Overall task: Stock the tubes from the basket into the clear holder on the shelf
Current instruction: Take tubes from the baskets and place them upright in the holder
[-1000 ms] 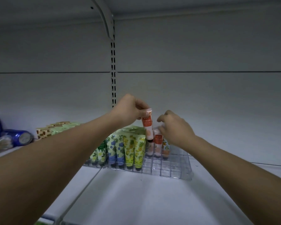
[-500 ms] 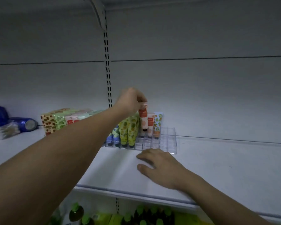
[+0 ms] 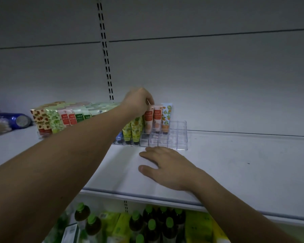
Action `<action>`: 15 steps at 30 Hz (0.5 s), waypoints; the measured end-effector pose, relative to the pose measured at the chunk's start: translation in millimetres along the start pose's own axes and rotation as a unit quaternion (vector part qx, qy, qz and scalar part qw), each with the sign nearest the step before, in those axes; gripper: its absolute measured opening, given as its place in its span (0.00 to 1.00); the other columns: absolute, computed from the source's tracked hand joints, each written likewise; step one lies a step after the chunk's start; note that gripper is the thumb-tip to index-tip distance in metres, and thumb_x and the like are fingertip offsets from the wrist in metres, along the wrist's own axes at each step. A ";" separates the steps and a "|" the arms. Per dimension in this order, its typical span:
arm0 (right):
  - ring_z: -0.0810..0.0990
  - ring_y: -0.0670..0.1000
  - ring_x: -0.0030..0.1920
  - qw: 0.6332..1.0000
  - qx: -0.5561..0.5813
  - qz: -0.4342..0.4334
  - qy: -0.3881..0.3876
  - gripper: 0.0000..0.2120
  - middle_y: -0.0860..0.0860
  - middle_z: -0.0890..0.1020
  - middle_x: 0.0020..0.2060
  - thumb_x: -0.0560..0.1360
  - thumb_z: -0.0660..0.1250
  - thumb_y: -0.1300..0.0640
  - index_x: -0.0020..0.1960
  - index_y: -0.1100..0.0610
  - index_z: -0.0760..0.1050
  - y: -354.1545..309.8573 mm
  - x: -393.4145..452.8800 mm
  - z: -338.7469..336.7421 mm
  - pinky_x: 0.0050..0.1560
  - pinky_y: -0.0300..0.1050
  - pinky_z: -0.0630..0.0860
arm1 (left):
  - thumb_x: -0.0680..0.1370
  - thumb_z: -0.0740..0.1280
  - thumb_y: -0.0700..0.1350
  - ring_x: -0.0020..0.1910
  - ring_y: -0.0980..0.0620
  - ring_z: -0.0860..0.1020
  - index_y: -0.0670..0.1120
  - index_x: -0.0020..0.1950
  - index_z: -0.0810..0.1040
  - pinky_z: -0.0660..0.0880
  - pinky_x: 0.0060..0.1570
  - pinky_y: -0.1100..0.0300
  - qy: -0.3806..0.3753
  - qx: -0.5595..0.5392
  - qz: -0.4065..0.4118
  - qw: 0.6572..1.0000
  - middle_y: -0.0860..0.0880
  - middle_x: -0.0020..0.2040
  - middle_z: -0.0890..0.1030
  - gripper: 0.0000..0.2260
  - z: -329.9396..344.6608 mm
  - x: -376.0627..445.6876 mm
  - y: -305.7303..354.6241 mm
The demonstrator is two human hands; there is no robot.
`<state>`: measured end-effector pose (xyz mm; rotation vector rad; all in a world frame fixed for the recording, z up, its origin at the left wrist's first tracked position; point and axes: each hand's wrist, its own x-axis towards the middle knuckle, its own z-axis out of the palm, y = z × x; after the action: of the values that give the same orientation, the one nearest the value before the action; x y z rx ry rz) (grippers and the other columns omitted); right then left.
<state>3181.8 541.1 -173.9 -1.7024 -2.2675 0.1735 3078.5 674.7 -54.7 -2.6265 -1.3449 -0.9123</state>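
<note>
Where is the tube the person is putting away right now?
In the head view, the orange tube stands in the clear holder near mid-shelf, its top pinched by the left hand, between the yellow tubes and another orange tube.

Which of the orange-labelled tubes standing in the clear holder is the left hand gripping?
The leftmost orange-labelled tube: the left hand pinches its top. The orange-labelled tube beside it and the blue-and-orange patterned tube stand untouched.

Both forearms are bare all the way to the picture edge, with no sleeve visible. The left hand [image 3: 139, 102] and the right hand [image 3: 167, 165] wear no glove, ring, watch or bracelet. The visible right thumbnail is short and unpainted.
</note>
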 end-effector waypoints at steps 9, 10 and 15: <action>0.57 0.46 0.75 1.000 0.009 0.002 0.007 0.29 0.45 0.61 0.76 0.78 0.53 0.34 0.75 0.44 0.61 1.1 0.4 1.2 0.74 0.46 0.53 | 0.79 0.66 0.47 0.52 0.50 0.76 0.48 0.62 0.80 0.75 0.53 0.54 -0.002 0.069 0.021 0.997 0.48 0.58 0.81 0.12 -5.3 -7.1 2.9; 0.57 0.46 0.75 1.000 0.010 0.003 0.006 0.28 0.44 0.61 0.76 0.78 0.53 0.34 0.75 0.44 0.62 0.3 -0.5 0.8 0.73 0.45 0.52 | 0.79 0.66 0.47 0.55 0.49 0.76 0.50 0.63 0.79 0.75 0.54 0.54 -0.003 0.076 0.025 0.997 0.49 0.59 0.80 0.13 -10.8 -9.9 2.6; 0.59 0.47 0.75 1.000 0.015 0.017 -0.012 0.28 0.45 0.63 0.76 0.79 0.54 0.36 0.75 0.45 0.63 -7.7 -5.7 -8.5 0.72 0.44 0.55 | 0.78 0.64 0.46 0.57 0.48 0.76 0.53 0.64 0.77 0.74 0.55 0.54 -0.012 0.076 0.007 0.997 0.50 0.59 0.79 0.14 -49.9 -37.2 -0.6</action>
<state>3178.8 532.8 -164.7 -1.7330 -2.2425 0.2340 3037.5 633.1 -33.2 -2.5372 -1.3414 -0.7467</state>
